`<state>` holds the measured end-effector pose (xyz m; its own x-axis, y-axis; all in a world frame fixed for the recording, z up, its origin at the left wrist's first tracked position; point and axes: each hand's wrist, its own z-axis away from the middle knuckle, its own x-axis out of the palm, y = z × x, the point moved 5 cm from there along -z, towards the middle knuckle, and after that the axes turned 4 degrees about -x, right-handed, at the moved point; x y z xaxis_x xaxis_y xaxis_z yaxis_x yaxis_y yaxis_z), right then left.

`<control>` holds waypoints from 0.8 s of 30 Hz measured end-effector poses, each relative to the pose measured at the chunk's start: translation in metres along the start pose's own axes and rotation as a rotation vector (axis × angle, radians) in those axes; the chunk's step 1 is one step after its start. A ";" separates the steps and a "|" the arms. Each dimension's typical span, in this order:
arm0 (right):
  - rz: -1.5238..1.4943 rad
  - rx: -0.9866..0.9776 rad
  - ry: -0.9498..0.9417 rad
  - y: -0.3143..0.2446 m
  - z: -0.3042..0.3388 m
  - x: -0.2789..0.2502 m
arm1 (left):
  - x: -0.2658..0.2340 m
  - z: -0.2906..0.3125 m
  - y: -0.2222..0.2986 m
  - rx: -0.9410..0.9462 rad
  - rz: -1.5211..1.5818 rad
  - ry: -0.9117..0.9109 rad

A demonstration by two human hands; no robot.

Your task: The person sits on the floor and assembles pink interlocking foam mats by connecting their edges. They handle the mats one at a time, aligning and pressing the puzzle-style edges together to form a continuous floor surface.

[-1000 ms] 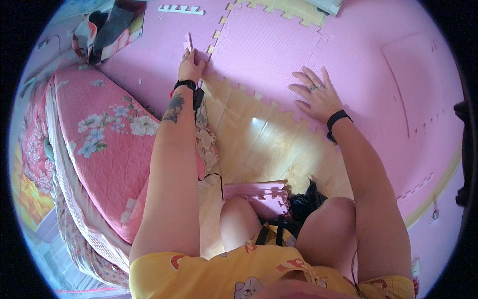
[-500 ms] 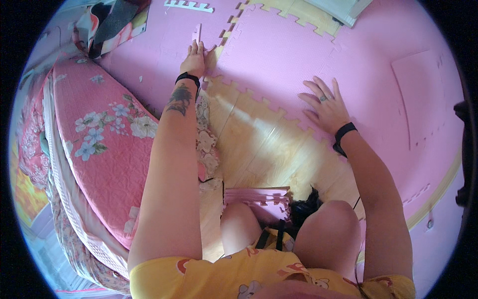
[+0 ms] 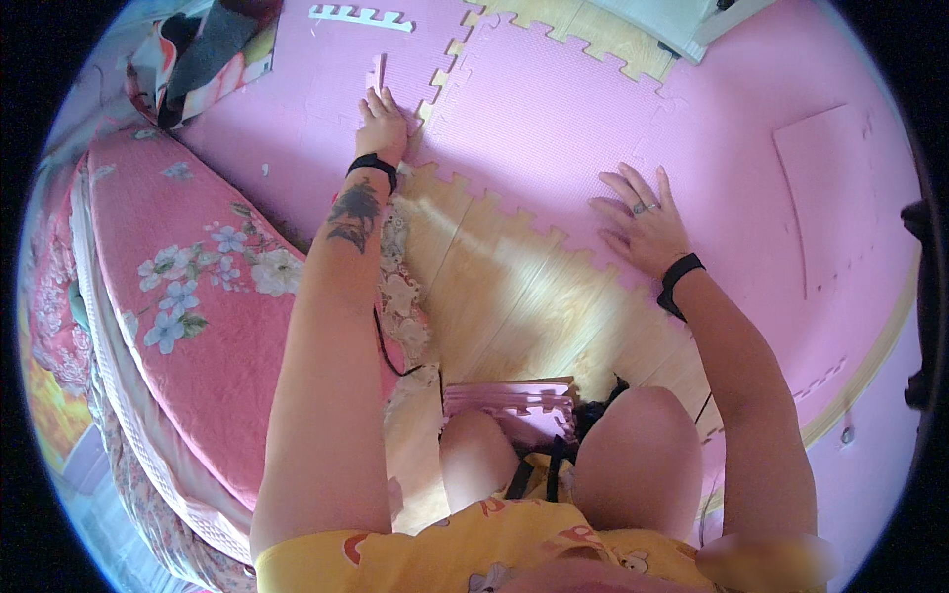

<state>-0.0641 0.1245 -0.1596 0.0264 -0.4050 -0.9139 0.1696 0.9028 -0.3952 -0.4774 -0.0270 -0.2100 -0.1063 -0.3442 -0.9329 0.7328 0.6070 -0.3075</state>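
My left hand [image 3: 382,130] lies on the pink foam mat [image 3: 306,119] with its fingers stretched out, close to the seam between two tiles. Just past its fingertips is a narrow pink foam strip [image 3: 377,71]; whether the fingers touch it I cannot tell. My right hand [image 3: 645,222] is open, fingers spread, on the neighbouring pink tile [image 3: 539,114] near its toothed edge. Bare wood floor [image 3: 504,267] shows between my arms, bordering that edge. What lies under my left palm is hidden.
A stack of pink foam tiles [image 3: 509,397] stands at my knees, a black furry thing [image 3: 598,410] beside it. To the left is a bed with a pink flowered cover [image 3: 208,366]. A white toothed strip [image 3: 361,18] lies far off. White furniture [image 3: 707,30] stands at the back.
The whole view has shifted slightly. My left hand has flattened and spread a little toward the seam, covering the gap seen beside it before. My right hand stays almost in place.
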 end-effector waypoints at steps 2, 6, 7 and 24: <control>0.019 -0.022 0.032 0.000 0.001 -0.001 | -0.001 -0.003 0.001 0.011 -0.089 -0.005; -0.024 -0.014 0.031 0.002 0.004 0.000 | -0.006 -0.010 -0.001 -0.023 -0.091 -0.073; -0.021 -0.016 0.029 0.002 0.004 0.000 | -0.008 -0.010 -0.001 -0.027 -0.050 -0.083; -0.012 -0.020 0.053 0.003 0.009 0.001 | -0.012 -0.036 -0.034 0.052 0.159 -0.205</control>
<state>-0.0546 0.1258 -0.1610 -0.0275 -0.4081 -0.9125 0.1495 0.9009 -0.4074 -0.5255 -0.0177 -0.1953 0.1478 -0.3884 -0.9096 0.7634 0.6295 -0.1447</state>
